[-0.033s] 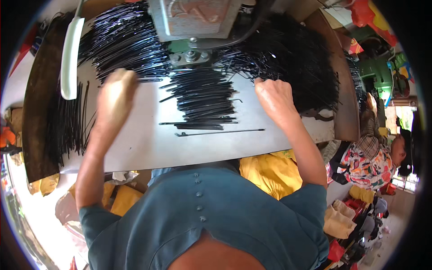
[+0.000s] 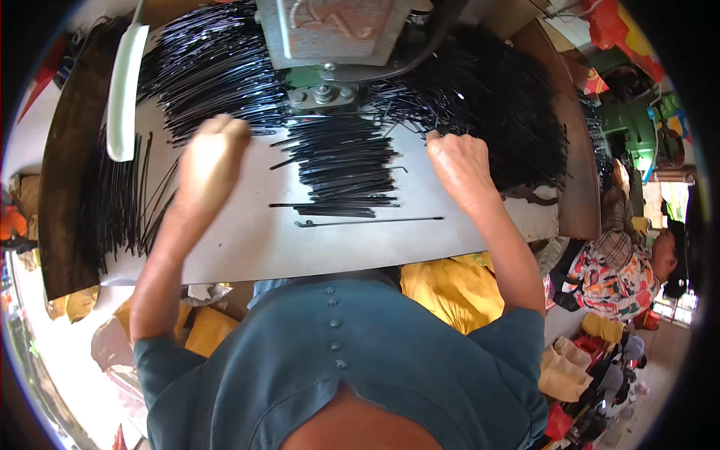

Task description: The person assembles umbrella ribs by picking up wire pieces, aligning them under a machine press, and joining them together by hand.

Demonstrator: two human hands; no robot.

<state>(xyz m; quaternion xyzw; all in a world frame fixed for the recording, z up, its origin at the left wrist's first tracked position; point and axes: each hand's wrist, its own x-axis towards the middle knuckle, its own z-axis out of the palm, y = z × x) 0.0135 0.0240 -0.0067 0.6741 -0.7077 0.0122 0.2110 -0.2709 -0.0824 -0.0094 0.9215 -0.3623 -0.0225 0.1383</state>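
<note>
My left hand [image 2: 214,161], a little blurred, is closed above the metal tabletop, just in front of the left heap of thin black rods [image 2: 217,75]. Whether it grips anything is hidden. My right hand [image 2: 459,165] is also closed, at the front edge of the tangled right heap of black rods [image 2: 495,112]; what its fingers hold, if anything, cannot be made out. Between my hands lies a stack of black rods [image 2: 345,165], laid side by side. One single rod [image 2: 367,221], with a small fitting at its left end, rests nearer to me.
A press head [image 2: 330,34] with a bolted clamp [image 2: 322,94] stands over the far middle of the metal table [image 2: 247,232]. A white curved bar [image 2: 125,97] hangs at the left. More rods [image 2: 112,202] lie by the left board. Another person [image 2: 619,262] sits at the far right.
My left hand has moved slightly to the right, toward the middle stack. My right hand stays nearly where it was. The whole view has shifted a little.
</note>
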